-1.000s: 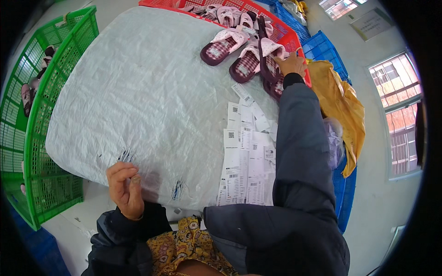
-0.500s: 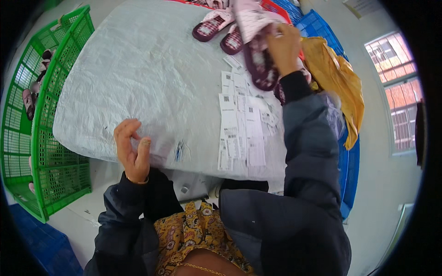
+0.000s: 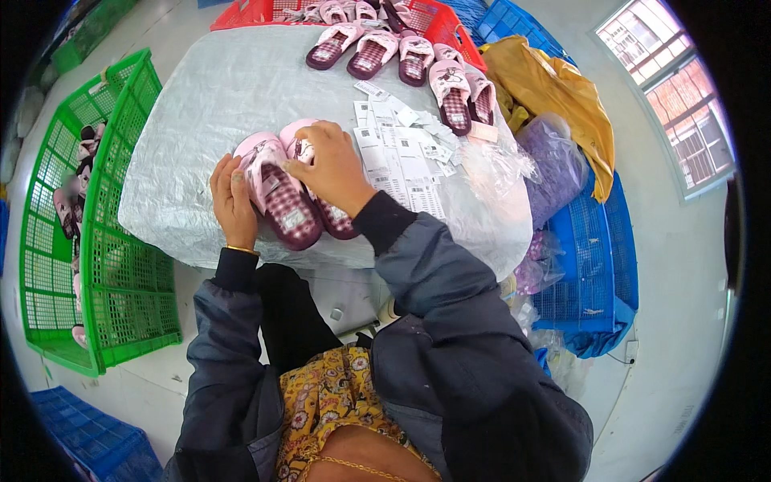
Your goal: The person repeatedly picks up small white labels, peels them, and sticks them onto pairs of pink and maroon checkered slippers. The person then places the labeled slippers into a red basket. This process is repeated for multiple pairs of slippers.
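The surface (image 3: 185, 161) has a grey cover. At frame centre, the left hand (image 3: 233, 201) and right hand (image 3: 333, 169) both grasp two pink slippers (image 3: 289, 205), beside paper tags (image 3: 397, 157).

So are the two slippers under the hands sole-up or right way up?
Right way up: the pair of pink slippers shows its plaid insoles and pink straps, lying on the grey sheet, left hand and right hand on it.

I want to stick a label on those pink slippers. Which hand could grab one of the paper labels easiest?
Probably the right hand. It rests on the pink slippers right next to the paper labels, which lie on its side. The left hand grips the slippers' far edge, away from the labels.
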`<state>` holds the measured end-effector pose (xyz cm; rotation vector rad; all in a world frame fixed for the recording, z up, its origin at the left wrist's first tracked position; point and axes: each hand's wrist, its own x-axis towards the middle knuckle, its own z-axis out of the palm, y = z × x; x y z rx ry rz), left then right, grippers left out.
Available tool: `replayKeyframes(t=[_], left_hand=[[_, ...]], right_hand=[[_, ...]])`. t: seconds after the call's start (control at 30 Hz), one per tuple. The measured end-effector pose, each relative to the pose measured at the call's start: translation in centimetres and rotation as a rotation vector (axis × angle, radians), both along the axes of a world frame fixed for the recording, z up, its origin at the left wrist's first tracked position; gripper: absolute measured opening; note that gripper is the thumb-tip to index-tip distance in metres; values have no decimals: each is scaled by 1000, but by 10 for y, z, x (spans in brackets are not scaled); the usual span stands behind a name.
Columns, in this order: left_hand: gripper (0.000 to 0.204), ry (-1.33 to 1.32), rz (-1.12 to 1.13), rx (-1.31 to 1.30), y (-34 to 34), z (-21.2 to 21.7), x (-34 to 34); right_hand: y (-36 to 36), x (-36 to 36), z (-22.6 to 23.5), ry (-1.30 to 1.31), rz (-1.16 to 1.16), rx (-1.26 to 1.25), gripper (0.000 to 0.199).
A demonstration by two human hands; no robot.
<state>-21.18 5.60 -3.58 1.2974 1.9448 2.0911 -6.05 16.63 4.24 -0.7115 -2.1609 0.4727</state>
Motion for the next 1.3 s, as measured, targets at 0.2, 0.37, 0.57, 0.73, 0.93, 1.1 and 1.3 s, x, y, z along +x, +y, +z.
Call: replayKeyframes(t=[0.2,0.37,0.57,0.73,0.93,1.1,1.3], left_hand=[[32,15,34,9,-1,-4,2],[30,37,17,-6,-1,-2,4],[29,28,13,-61,0,0,7],[26,62,62,-81,-3,0,2],[27,82,93,-123,2,-5,0],[29,115,107,-146,5,-6,-1],[34,-81,68,-153,-5,-11,-14]], right_hand=[[84,85,-13,-15,-204,52,30],[171,184,-25,-227,-572,217,21],[237,286,-19,-595,-938,50,35],[244,287,1,-704,-831,-146,54],[299,313,-27,-605,-833,-370,67],[305,330,-33,-504,-749,-146,61],[302,342,-7,-398,-553,-223,45]])
